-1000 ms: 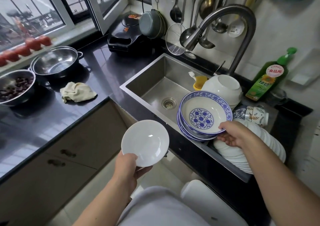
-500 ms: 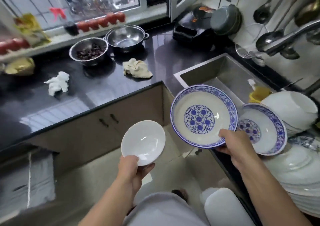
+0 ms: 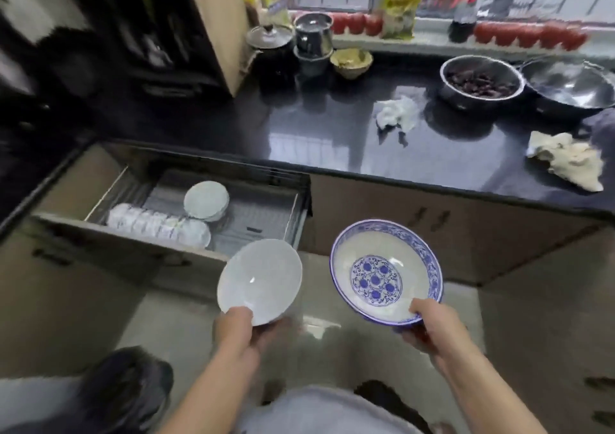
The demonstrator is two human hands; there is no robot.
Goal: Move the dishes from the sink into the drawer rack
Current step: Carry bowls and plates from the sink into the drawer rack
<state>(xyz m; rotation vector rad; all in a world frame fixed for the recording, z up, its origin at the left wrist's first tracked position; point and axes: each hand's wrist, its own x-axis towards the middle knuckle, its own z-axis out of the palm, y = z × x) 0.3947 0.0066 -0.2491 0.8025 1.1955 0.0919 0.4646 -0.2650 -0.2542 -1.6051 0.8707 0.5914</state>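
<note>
Nearest me, my left hand pinches the near rim of a plain white dish, thumb on the inside and fingers underneath. My right hand grips the near rim of a blue-patterned bowl the same way. Both dishes hang over the floor, tilted away from me, close side by side but apart.

I judge both to be glazed ceramic: stiff, brittle, slick if wet, and the bowl the heavier of the two. A one-handed rim pinch puts all the weight beyond the fingers, so I would keep the thumbs pressed firm and avoid knocking the rims together.

Beyond the white dish stands the open drawer rack, pulled out from under the countertop. Along its front edge lies a row of white dishes stacked on edge, and behind them another white plate stack. The right part of the rack floor shows bare wire, which looks the likeliest spot for these two.

Farther off, the counter holds a crumpled white cloth, a beige rag at its right edge, and a steel bowl of dark fruit.
</note>
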